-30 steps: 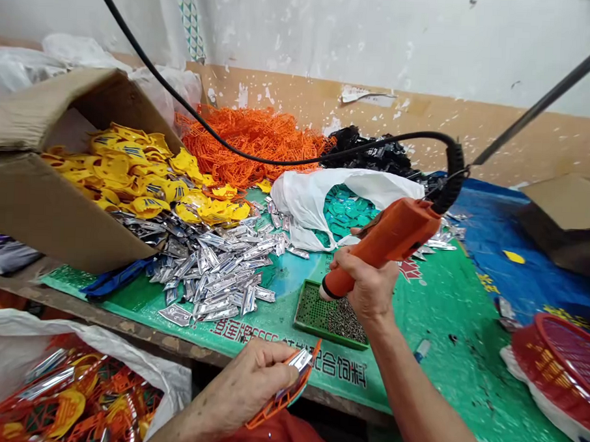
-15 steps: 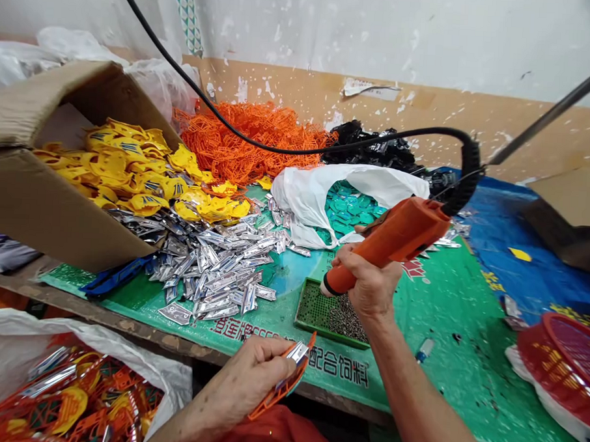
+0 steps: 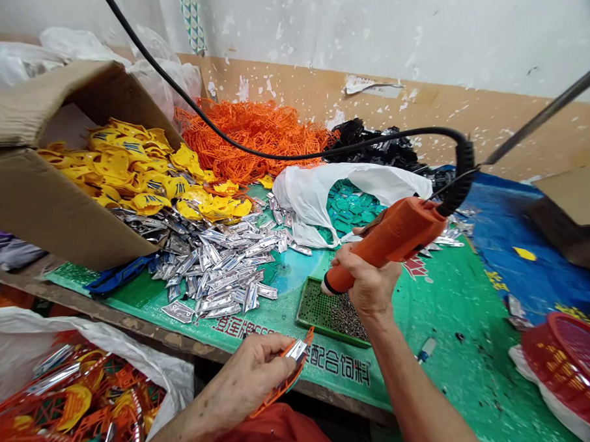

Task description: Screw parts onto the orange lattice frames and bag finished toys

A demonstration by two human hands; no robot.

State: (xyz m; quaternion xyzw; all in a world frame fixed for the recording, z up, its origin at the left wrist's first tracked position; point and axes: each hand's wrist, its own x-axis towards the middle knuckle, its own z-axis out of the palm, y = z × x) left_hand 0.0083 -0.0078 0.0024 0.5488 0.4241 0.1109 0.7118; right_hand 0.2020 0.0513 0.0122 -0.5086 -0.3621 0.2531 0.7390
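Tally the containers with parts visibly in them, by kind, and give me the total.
Cardboard box: 1
White plastic bags: 2
Green perforated tray: 1
Total: 4

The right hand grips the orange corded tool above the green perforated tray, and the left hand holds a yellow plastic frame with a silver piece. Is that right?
No: the head view shows the left hand holding an orange plastic frame, not a yellow one, with the silver piece; the right hand grips the orange corded tool above the green perforated tray.
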